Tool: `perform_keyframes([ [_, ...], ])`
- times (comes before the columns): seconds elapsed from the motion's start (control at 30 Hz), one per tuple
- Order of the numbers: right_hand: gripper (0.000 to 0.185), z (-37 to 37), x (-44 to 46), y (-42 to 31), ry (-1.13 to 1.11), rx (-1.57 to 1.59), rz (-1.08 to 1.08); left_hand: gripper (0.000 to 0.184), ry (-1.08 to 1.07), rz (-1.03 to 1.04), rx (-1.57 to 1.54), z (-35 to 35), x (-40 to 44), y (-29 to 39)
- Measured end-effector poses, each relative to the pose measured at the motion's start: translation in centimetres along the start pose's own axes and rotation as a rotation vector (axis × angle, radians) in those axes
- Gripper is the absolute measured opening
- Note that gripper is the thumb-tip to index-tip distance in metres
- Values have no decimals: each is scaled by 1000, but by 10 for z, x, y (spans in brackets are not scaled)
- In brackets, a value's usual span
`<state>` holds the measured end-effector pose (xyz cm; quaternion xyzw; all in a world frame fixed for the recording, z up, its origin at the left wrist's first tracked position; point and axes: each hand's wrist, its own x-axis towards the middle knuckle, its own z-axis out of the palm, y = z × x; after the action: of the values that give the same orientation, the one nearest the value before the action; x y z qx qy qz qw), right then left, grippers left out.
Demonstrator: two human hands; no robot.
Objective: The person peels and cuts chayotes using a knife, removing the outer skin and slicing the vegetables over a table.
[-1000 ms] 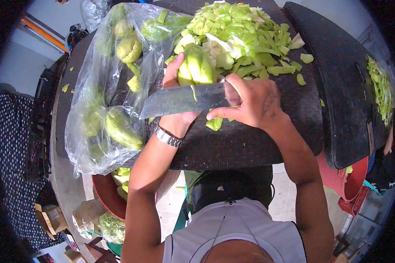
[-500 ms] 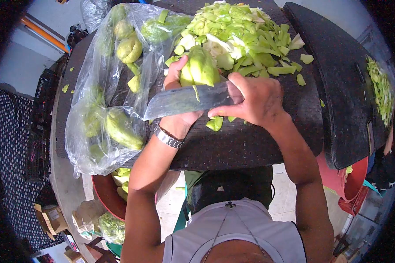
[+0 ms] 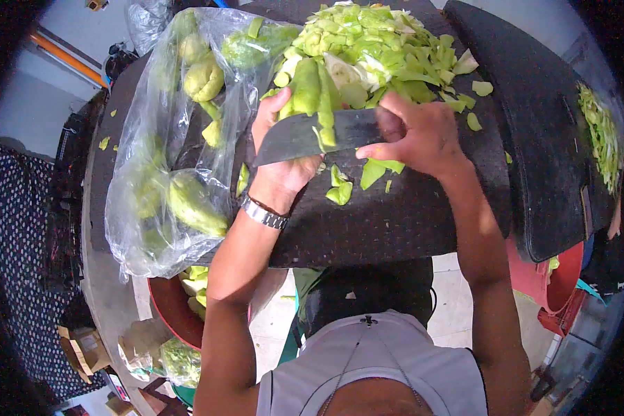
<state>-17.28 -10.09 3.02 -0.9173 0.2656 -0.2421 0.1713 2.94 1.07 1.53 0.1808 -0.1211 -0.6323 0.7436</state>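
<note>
Head view showed a wide knife (image 3: 291,137) lying crossways, tip to the left, with the right hand (image 3: 426,135) closed around its handle end. The left hand (image 3: 288,175) was curled around a green vegetable (image 3: 302,91) above the dark table (image 3: 381,232). Its long way ran away from the person, and a peel strip (image 3: 326,118) hung over the blade. Beyond sat a big pile of green peelings (image 3: 388,41). Any words on the brown box (image 3: 87,347) were too small to read.

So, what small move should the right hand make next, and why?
The right hand should probably slide the knife a little along the green vegetable, to free the peel strip: it hangs across the knife, seemingly attached above, while the left hand grips the vegetable.
</note>
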Motion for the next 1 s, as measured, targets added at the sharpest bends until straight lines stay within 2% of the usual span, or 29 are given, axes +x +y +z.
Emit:
perform_keyframes([
  [0.13,65,11,-2,-14,95,-35,-121,50,24,-34,61,1,-1,-2],
  [0.23,54,0,0,-1,12,-1,-8,49,-100,-108,95,-12,3,2],
  [0.37,53,8,-1,-4,82,38,-33,47,47,3,201,-4,3,-1],
  [0.43,52,3,2,-11,44,34,-48,52,41,-43,126,-7,11,2],
  [0.5,51,7,0,-1,66,41,-16,58,74,-117,46,-20,6,-1],
  [0.53,62,4,4,15,10,87,78,60,-6,-64,197,-19,0,-2],
  [0.63,47,-5,9,25,63,60,176,63,-11,-101,317,-4,-1,-4],
  [0.77,51,24,8,20,59,334,193,63,12,-69,287,-6,0,-9],
  [0.8,62,28,10,18,-31,568,238,63,26,-77,280,-6,1,-7],
  [0.9,74,-2,4,13,-638,1328,825,60,4,-68,266,-10,2,-4],
  [0.93,82,-1,3,5,-538,1252,846,59,-3,-57,269,-11,1,-4],
  [1.0,82,-9,3,2,-523,1314,827,55,-11,-40,277,-10,1,-3],
])
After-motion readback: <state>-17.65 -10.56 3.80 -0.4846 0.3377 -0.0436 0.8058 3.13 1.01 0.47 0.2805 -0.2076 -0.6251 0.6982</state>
